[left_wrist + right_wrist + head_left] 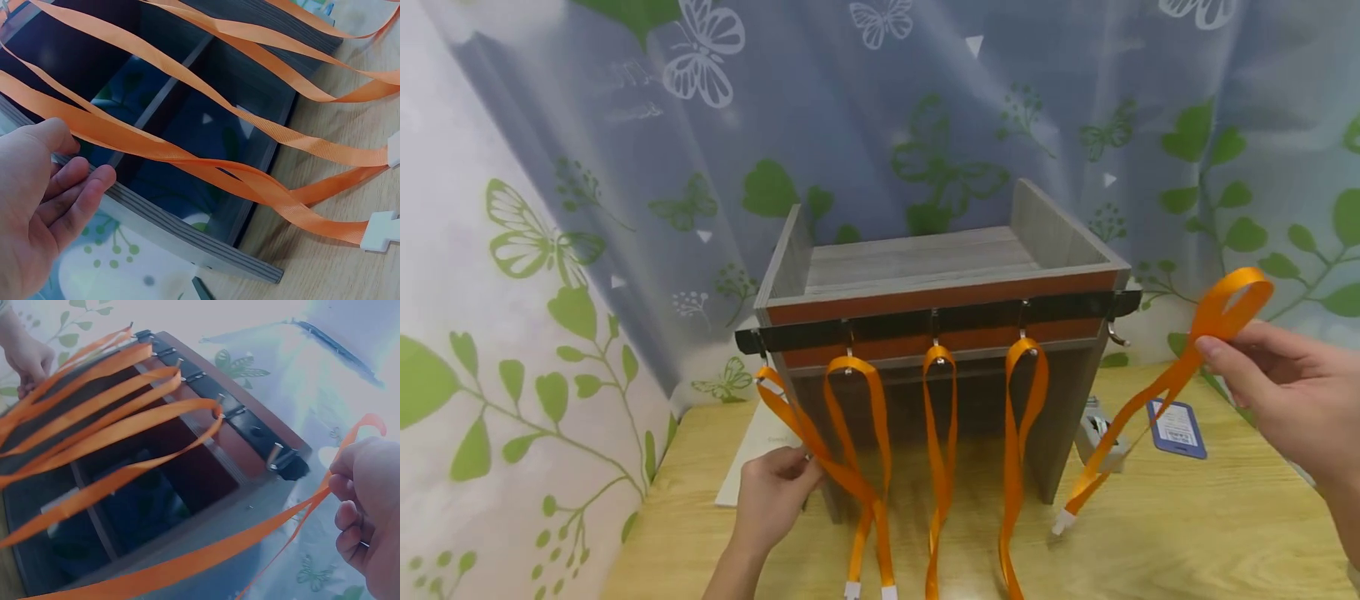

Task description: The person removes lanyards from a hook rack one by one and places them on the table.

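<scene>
In the head view my right hand (pixel 1296 392) pinches an orange lanyard (pixel 1180 375) near its looped top, right of the wooden rack (pixel 1071 417). Its white clip end hangs down to the left. Beside it, the rail's rightmost hook (pixel 1117 335) carries no strap. More orange lanyards (pixel 940 433) hang from the other hooks on the black rail (pixel 977 317). My left hand (pixel 775 500) is at the leftmost lanyard (pixel 805 429); in the left wrist view its fingers (pixel 81 194) are loosely bent, with no strap seen gripped between them.
A blue card holder (pixel 1177 429) lies on the wooden table (pixel 1240 517) at right, near a grey tape dispenser (pixel 1097 433). A white box or booklet (pixel 752 454) lies left of the rack. Behind stands a patterned curtain (pixel 865 108).
</scene>
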Tool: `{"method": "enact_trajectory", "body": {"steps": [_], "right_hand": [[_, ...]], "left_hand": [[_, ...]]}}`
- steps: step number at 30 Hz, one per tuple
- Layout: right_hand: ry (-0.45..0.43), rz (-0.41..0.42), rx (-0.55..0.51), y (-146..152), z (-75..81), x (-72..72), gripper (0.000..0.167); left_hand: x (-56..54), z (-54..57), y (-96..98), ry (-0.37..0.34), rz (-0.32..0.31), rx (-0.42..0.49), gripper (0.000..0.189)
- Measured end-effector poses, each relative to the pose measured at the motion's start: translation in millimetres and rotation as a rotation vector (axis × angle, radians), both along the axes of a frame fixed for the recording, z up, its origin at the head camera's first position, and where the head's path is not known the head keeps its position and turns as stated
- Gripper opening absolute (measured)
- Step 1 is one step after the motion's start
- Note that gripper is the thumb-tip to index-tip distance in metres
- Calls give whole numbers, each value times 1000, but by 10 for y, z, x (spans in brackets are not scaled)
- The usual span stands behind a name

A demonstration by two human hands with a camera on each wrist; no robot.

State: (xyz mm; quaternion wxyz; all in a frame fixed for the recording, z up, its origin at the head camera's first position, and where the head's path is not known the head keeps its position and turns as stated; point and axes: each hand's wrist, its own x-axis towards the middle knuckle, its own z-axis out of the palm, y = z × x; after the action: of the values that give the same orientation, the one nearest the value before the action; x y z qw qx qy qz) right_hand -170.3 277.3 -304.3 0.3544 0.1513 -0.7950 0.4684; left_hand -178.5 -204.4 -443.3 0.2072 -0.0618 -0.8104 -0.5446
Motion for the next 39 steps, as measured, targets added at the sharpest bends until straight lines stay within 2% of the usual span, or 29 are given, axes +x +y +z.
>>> {"method": "enact_trajectory", "body": {"steps": [6, 11, 14, 18, 22, 27, 33, 39], "right_hand": [[10, -44, -42, 276, -89, 38, 44], [39, -124, -10, 461, -205, 35, 52], [-3, -170, -21, 544, -307, 38, 54], [-65, -161, -30, 649, -523, 63, 58], [-166, -170, -27, 710, -756, 95, 55], [-294, -191, -32, 737, -990, 127, 42], [-506, -141, 29, 765, -1194, 150, 9], [-657, -134, 168, 875, -1336, 186, 30]], "left_hand": [[-33, 28, 25, -18, -5, -14, 14], [-51, 87, 38, -12, -19, -25, 12], [-63, 112, 51, -18, -22, -35, 12], [-52, 117, 58, -26, -6, -53, 12], [-24, 107, 54, -33, 12, -70, 11], [1, 82, 41, -28, 15, -76, 9], [42, 49, 18, 2, 49, -93, 14], [39, 35, 32, 0, 29, -70, 15]]}}
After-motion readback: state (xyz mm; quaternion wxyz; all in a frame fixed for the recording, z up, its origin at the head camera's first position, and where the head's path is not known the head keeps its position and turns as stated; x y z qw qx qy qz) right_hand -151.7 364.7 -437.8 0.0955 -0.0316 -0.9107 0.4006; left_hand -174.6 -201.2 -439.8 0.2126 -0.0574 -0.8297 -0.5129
